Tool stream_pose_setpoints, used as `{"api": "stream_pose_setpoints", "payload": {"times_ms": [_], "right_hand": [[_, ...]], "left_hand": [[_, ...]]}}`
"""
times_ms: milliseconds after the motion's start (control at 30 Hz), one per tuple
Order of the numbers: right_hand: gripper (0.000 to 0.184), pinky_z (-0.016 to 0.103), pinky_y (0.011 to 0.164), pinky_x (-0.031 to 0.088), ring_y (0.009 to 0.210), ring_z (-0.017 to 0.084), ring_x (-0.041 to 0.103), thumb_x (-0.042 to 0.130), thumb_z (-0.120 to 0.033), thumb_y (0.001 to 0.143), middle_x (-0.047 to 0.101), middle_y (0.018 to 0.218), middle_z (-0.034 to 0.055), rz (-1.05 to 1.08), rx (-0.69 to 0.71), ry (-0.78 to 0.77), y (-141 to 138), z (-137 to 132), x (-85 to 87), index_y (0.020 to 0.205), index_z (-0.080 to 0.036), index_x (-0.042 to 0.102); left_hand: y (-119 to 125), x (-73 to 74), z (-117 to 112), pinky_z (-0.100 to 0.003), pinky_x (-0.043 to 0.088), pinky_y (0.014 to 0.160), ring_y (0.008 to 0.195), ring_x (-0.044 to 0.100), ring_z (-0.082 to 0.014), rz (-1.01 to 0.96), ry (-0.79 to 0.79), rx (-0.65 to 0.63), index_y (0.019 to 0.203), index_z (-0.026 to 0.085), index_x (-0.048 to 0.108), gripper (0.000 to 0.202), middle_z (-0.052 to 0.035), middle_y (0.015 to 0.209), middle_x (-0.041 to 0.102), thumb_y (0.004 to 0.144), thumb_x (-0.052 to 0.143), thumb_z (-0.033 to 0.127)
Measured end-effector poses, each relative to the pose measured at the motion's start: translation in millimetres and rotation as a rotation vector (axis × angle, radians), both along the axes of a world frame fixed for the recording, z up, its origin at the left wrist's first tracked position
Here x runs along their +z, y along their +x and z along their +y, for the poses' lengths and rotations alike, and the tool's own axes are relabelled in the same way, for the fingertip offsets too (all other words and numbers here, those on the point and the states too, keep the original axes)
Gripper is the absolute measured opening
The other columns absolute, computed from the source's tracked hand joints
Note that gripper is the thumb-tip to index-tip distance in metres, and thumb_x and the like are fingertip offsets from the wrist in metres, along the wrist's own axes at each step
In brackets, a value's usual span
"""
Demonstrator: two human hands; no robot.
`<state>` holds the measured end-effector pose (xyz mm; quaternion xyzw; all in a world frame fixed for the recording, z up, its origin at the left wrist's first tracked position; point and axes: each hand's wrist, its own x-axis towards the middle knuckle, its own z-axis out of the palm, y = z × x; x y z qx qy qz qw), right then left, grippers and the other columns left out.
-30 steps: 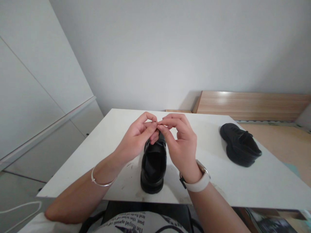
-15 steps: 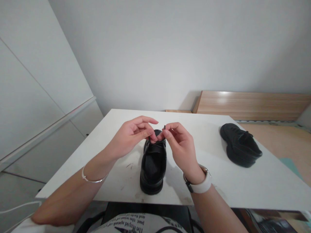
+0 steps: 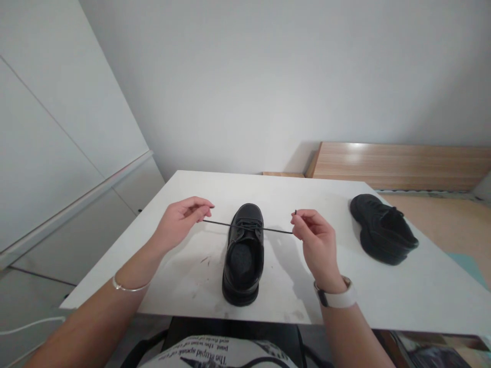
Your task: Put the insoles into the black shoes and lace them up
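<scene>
A black lace-up shoe [image 3: 243, 255] rests upright on the white table, its toe pointing away from me and its heel near the front edge. From its top a thin black shoelace [image 3: 276, 231] stretches out to both sides, nearly straight. To the left of the shoe, my left hand [image 3: 178, 222] pinches one end between thumb and fingers. My right hand [image 3: 314, 237] grips the other end on the right, and a short tip sticks up above the thumb. Both hands are raised over the table, apart from the shoe itself.
A second black shoe [image 3: 383, 227] lies at the right of the white table [image 3: 164, 296]. Behind that side stands a wooden panel [image 3: 399, 166]. White cabinet doors [image 3: 61, 128] fill the left, and a pale wall [image 3: 245, 87] rises behind.
My hands were close together over the shoe's laces; now they are spread wide to left and right, with the shoelace drawn out taut between them. The shoe stays in place.
</scene>
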<state>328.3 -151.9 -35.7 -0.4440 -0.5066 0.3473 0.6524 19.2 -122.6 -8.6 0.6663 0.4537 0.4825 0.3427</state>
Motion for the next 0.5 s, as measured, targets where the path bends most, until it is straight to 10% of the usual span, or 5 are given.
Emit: {"api": "stream_pose_setpoints", "payload": {"times_ms": [167, 500], "right_hand": [[0.018, 0.032, 0.071, 0.051, 0.079, 0.018, 0.064, 0.068, -0.037, 0.088, 0.071, 0.084, 0.0051, -0.402, 0.133, 0.023, -6, -8, -2.7, 0.088, -0.020, 0.072], [0.012, 0.031, 0.068, 0.049, 0.075, 0.017, 0.060, 0.056, -0.021, 0.095, 0.064, 0.084, 0.0048, -0.682, 0.219, 0.108, -16, -17, 1.2, 0.089, -0.020, 0.067]], "left_hand": [[14, 2.3, -14, -0.027, 0.052, 0.077, 0.083, 0.067, -0.0168, 0.465, 0.195, -0.211, 0.097, 0.020, 0.074, 0.021, -0.0049, 0.092, 0.075, 0.097, 0.056, 0.031], [29, -10.1, -15, -0.029, 0.053, 0.085, 0.091, 0.067, -0.0178, 0.651, 0.319, -0.324, 0.103, 0.018, 0.071, 0.027, -0.0072, 0.098, 0.073, 0.103, 0.045, 0.025]]}}
